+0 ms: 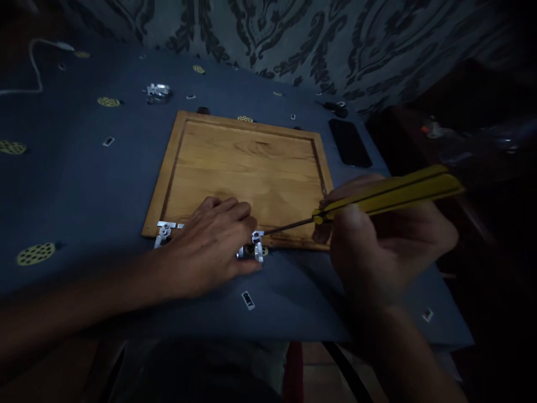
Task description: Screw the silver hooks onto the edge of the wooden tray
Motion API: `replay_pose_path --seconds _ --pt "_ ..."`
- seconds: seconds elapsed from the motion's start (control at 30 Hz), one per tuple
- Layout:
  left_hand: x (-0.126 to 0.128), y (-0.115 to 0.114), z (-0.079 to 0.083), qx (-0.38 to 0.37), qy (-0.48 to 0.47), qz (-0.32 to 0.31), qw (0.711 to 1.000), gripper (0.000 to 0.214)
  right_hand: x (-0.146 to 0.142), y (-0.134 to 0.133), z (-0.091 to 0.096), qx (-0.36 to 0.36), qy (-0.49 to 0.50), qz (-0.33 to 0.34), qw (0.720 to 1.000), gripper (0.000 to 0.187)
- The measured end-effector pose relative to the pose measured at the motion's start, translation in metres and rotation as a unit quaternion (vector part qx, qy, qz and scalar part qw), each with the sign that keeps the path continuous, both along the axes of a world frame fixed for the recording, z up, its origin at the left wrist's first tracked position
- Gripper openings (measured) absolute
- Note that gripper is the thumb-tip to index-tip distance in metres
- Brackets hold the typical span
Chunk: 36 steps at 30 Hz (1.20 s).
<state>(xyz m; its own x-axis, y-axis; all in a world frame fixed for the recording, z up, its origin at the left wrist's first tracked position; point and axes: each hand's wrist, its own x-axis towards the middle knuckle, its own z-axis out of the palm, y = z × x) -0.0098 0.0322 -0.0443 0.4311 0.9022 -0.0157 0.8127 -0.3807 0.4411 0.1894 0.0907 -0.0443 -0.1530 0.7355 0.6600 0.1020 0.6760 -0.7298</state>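
Dim room: patterned wall (289, 39) across the top of the frame, blue printed tablecloth (84, 184) under everything.

Right hand (369, 246), right of centre, is closed round a yellow screwdriver (390, 196), its tip at the near hinge (258, 238), lower centre. Left hand (210, 240) lies palm down over the panel's lower edge, fingers bent, thumb beside that hinge; can't tell if it's actually pinching it.

Wooden panel (251, 162) lies flat, mid-frame. Judging by look: stiff, moderate weight, finish maybe slightly slick, edges could dent. Take it by the two side rails of the frame (not by the hinge arms, they'd likely swing). Hinges look like hard, small metal, awkward to pin; best held by the plate. Second hinge (165, 229) sits at the panel's lower-left corner.

Further out: another metal hinge (158, 92) on the cloth, upper left; white cable (37, 73), far upper left; dark phone-like slab (350, 143), upper right, with a small dark item (335, 108) just above it. Right edge too dark to read.
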Motion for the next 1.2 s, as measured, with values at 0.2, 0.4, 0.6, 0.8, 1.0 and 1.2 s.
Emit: replay_pose_path --seconds 0.2,0.4,0.6,0.8,1.0,1.2 --pt "-0.002 -0.002 -0.004 0.04 -0.01 -0.005 0.999 0.027 0.0 -0.002 0.005 -0.062 -0.067 0.033 0.995 0.018" --pt "-0.002 -0.001 -0.003 0.035 0.004 -0.005 0.999 0.031 -0.001 0.001 -0.001 -0.038 -0.094 0.039 0.994 0.033" --pt "0.0 -0.002 -0.001 0.025 0.011 -0.001 1.0 0.032 -0.001 0.003 -0.004 -0.002 -0.119 0.041 0.992 0.032" --pt "0.0 -0.001 -0.001 0.026 0.006 -0.003 1.0 0.032 -0.001 0.002 -0.003 0.01 -0.131 0.065 0.989 0.031" --pt "-0.001 -0.001 0.001 0.029 0.029 -0.006 0.999 0.034 -0.003 0.004 -0.001 0.07 -0.136 0.074 0.986 0.025" --pt "-0.011 0.002 0.031 0.075 -0.106 0.039 0.991 0.037 -0.003 0.004 0.0 0.064 -0.143 0.069 0.985 0.024"
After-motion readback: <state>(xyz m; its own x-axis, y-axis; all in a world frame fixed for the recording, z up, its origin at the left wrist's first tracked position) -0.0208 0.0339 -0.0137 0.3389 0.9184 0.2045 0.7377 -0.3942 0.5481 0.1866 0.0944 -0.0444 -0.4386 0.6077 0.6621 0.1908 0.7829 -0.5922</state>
